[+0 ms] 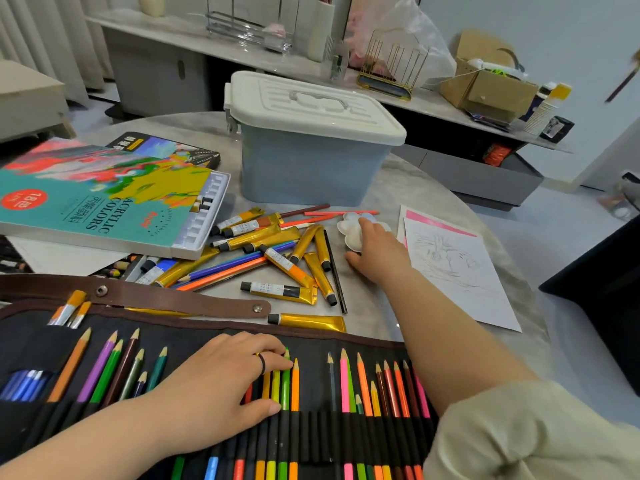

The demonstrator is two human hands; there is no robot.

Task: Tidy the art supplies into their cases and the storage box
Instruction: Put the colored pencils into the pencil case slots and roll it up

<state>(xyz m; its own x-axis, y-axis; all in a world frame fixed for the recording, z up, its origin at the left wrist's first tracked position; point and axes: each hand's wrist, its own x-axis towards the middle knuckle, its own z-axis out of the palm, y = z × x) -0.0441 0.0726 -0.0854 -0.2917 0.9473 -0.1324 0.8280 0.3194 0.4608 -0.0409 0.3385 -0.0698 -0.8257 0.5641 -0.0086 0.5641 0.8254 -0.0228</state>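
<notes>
The right hand [375,251], fingers curled, gripped the white palette [349,232] mid-table before the closed storage box [311,147]. The left hand [221,379] lay flat on the pencil roll [311,427] at the near edge. Lifting risked scattering adjacent paint tubes [294,265].

This is a home, most likely a living room used for hobby drawing. A round marble-look table [433,188] stands in front of a long low sideboard [166,64] with grey doors. On the sideboard sit household odds and ends: an open cardboard box [491,88], a gold wire rack [391,69], a plastic bag [415,32] and a stack of paper cups [540,116]. Pale curtains [45,36] hang at the left, beside a cushioned seat [27,95].
</notes>
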